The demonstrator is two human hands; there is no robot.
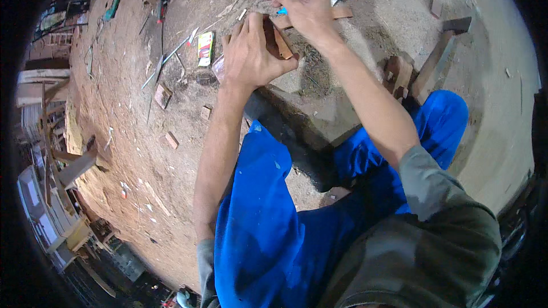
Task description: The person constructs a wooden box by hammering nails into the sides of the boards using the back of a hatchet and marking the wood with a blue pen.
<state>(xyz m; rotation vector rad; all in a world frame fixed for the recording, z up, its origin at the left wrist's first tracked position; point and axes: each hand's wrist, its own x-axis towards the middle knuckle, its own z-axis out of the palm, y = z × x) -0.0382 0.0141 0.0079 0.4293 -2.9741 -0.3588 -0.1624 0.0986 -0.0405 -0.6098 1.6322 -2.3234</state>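
Note:
My left hand [251, 54] is closed around a brown piece of wood [282, 44], whose edge shows between thumb and fingers. Just above and to the right is my right hand [308, 8], its thumb and fingertips pinched together; whatever they hold, if anything, is too small to make out. A small bright blue thing [282, 11] shows below the right fingers. Beyond the hands, flat wood pieces [342, 12] lie on the ground. To the left of my left hand lies a yellow, red and green packet [205, 49].
A wooden-handled tool with a dark head [456, 25] lies at the right beside a wood block [398, 74]. Thin rods [165, 61] and wood scraps [172, 140] are scattered on the dirt floor at left. My legs in blue trousers [257, 194] are bent below my hands.

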